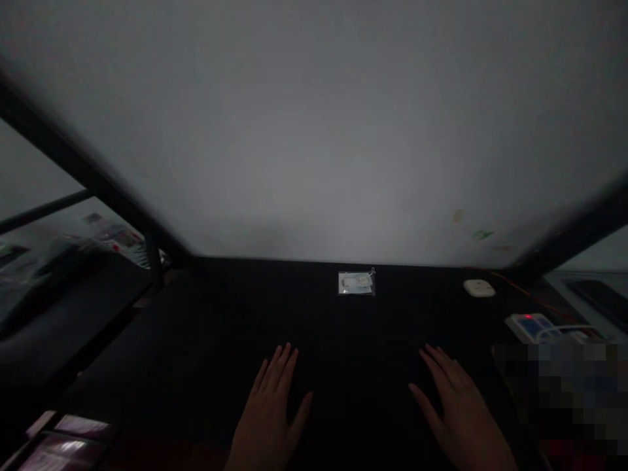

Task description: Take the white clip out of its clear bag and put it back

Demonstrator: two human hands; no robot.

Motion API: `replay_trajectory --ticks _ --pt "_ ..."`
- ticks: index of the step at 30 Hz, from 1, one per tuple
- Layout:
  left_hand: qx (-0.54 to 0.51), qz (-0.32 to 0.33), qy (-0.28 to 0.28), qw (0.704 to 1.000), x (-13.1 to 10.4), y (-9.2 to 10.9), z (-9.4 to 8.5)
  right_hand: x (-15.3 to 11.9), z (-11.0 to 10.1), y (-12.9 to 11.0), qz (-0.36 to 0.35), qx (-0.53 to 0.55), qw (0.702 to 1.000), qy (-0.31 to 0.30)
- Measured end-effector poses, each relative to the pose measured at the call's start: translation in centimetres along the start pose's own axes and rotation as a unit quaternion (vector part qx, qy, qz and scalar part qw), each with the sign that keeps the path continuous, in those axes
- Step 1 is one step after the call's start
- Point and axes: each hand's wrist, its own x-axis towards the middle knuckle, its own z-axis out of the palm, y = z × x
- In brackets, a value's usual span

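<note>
My left hand [271,409] lies flat on the black desk [220,327], fingers stretched forward and thumb out to the side. To its right, my right hand [458,409] rests the same way, palm down with the thumb apart. Neither hand holds anything. Beyond them, near the wall, lies a small clear plastic pouch [356,283] with a light-coloured item inside and a tiny clip at its top corner; I cannot make out the contents. A white earbud case [479,288] sits at the back right, apart from my right hand.
A power strip [532,326] with a red light and a white cable is at the right. An orange cord [532,294] runs behind it. Dark frame bars [112,196] slant along the left. Shiny packets [73,445] show at bottom left. The lower right is pixelated.
</note>
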Motion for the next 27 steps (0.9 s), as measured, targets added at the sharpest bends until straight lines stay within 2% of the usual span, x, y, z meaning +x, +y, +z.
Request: replay_trajectory --ticks 10,27 --pt "-0.014 -0.011 0.005 1.000 -0.1 -0.1 -0.2 -2.2 -0.9 0.3 -0.021 0.010 1.000 -0.007" --pt "0.004 0.009 -0.014 1.000 0.3 0.2 -0.4 -1.5 -0.2 -0.2 0.003 0.009 1.000 0.005"
